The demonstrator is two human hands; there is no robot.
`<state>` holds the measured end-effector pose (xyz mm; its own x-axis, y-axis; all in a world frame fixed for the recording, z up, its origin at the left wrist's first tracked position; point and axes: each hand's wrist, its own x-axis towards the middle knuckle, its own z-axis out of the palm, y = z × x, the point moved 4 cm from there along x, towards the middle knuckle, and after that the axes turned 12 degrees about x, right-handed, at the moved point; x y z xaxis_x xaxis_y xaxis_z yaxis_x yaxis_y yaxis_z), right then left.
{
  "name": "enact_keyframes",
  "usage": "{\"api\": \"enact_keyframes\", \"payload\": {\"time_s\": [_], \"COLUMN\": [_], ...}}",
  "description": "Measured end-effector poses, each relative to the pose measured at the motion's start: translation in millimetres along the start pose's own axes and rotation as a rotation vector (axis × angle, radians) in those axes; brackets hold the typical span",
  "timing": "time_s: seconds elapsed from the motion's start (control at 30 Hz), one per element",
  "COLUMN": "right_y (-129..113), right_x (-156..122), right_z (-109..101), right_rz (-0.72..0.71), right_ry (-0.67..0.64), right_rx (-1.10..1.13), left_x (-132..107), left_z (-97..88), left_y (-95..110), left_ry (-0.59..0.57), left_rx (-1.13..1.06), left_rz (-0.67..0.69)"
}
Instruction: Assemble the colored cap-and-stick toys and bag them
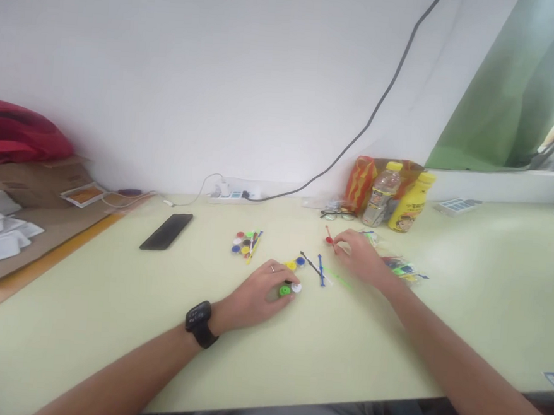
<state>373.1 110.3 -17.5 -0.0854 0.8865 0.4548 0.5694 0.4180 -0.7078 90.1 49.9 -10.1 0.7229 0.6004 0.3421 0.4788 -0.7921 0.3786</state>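
Observation:
My left hand [264, 292] rests on the table with thumb and fingers apart around a green disc [284, 291] and a white disc [296, 287]. A fingertip touches the white disc, and a dark disc is partly covered by the fingers. Just beyond lie a yellow disc [291, 266] and a blue disc [300, 261]. My right hand [356, 254] is closed in a pinch on a thin red plastic arrow [327, 230], beside a small red disc [328, 241]. Between the hands lie a black arrow [310, 262], a blue arrow [320, 270] and a pale green arrow [343, 280].
Small discs and arrows form a group [243, 243] left of centre. More colored pieces [405, 269] lie in plastic beside my right forearm. A phone [166, 231], glasses [338, 215], a clear bottle [381, 196] and a yellow bottle [410, 204] stand or lie farther back.

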Motion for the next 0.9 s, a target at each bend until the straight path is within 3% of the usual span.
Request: {"api": "enact_keyframes", "payload": {"time_s": [0.2, 0.4, 0.5, 0.67, 0.9], "right_y": [-30, -42, -45, -54, -67], "right_x": [-15, -27, -26, -22, -25], "right_z": [21, 36, 34, 28, 47], "right_rz": [-0.185, -0.163, -0.151, -0.062, -0.002], "right_ry": [-0.223, -0.357, -0.344, -0.233, -0.15], "right_rx": [-0.053, -0.079, -0.03, 0.134, 0.554], "left_x": [0, 2, 2, 2, 4], "left_z": [1.0, 0.7, -1.2, -3.6, -0.7], "left_y": [-1, -2, -3, -12, -18], "left_ry": [-0.001, 0.006, 0.066, 0.139, 0.154], "left_rx": [0.076, 0.03, -0.044, -0.235, -0.53], "left_rz": [-0.02, -0.049, -0.063, -0.213, -0.304]}}
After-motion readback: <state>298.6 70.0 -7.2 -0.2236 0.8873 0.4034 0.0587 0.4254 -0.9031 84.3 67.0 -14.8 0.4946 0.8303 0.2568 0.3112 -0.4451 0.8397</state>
